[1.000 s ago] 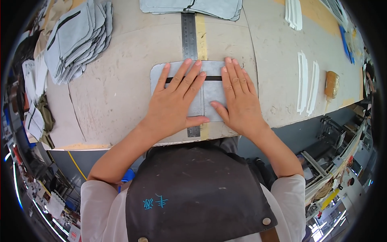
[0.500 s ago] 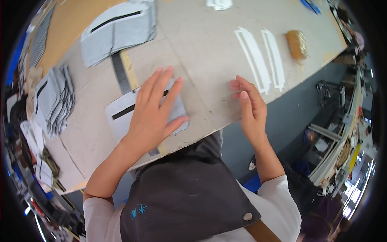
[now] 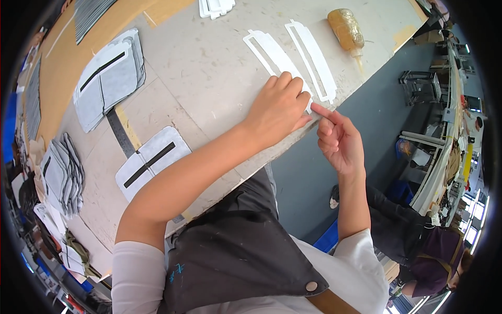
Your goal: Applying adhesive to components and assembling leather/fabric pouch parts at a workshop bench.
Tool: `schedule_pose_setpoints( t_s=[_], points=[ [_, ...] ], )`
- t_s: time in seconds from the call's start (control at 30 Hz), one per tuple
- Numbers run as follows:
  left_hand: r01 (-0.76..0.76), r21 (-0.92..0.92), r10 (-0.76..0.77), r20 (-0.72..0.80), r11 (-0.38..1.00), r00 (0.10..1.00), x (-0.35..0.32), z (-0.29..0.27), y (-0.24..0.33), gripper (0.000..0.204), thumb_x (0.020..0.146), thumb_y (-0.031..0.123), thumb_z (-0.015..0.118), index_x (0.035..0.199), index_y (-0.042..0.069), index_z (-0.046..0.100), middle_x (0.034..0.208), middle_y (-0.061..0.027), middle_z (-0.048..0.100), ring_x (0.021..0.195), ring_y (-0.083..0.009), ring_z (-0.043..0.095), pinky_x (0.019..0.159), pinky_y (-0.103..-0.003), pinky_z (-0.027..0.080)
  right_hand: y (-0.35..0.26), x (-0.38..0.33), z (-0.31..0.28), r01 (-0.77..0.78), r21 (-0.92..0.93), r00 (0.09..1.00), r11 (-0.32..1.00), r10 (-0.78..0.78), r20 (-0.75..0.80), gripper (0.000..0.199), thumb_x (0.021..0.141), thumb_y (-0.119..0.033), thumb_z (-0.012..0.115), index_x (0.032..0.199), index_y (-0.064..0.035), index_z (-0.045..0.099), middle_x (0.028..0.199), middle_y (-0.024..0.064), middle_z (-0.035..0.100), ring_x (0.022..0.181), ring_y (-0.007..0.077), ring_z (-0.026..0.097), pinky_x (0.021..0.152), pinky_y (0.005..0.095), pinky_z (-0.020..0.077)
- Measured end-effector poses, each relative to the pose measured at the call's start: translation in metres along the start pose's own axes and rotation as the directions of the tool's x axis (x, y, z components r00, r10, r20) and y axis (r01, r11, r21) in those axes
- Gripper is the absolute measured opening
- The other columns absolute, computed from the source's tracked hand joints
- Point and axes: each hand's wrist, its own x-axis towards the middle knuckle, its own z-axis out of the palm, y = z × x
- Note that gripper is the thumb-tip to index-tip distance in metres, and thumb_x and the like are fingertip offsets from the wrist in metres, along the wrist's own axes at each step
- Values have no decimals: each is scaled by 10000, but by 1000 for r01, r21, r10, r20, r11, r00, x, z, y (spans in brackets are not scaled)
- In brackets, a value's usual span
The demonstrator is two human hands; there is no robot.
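Hands (image 3: 277, 109) off grey panel (image 3: 158, 144), now at white slotted strip (image 3: 276, 54)

The white strips (image 3: 317, 57) look like matt, smooth paper or thin card, lying on a dull, scuffed and stained desk (image 3: 209, 78). The grey panel (image 3: 175, 137) has a flat, leather-like finish, while the bottle (image 3: 345, 30) is glossy, see-through plastic. The dark apron (image 3: 235, 251) looks smooth and faintly sheened, its snap button (image 3: 311, 286) shiny metal.
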Motion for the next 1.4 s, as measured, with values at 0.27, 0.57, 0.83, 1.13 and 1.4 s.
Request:
schedule_pose_setpoints(
  t_s=[0.27,0.57,0.83,1.13,1.4],
  points=[
    [161,51,-152,-146,986,977,6,15,-1,223,684,161,783,777,50,614,806,-59,508,842,-247,486,747,-373,410,3,10,9,-12,45,996,999,8,85,406,1009,-177,338,1255,99,505,731,50,533,507,90,365,439,214,311],
    [222,-467,-457,-482,856,748,-67,-94,0,106,822,-13,683,913,22,642,848,-20,529,794,-130,484,697,-260,406,23,23,55,433,-700,847,568,-522,100,415,929,-135,592,1316,-7,513,982,45,610,785,105,544,670,220,429],
    [114,-888,-808,-344,446,479,-155,-158,29,56,913,41,610,960,17,596,894,15,500,872,-73,446,822,-236,350,56,42,116,454,-569,864,686,-184,468,474,820,-160,717,1251,-26,571,1209,70,600,1143,157,523,1001,318,383],
    [162,-911,-908,-333,380,255,-233,-170,33,70,876,3,643,865,53,596,884,15,510,824,-74,439,788,-238,353,96,39,160,302,-673,900,675,30,434,95,839,-89,736,895,-29,689,841,-4,662,823,76,582,773,230,448],
    [408,-887,-959,-116,218,259,-268,-187,31,149,808,36,753,746,61,620,731,52,546,728,-45,467,675,-207,365,104,42,176,208,-759,939,617,91,332,76,835,-79,730,864,-24,685,811,-11,651,768,63,564,714,222,435]
  ],
)
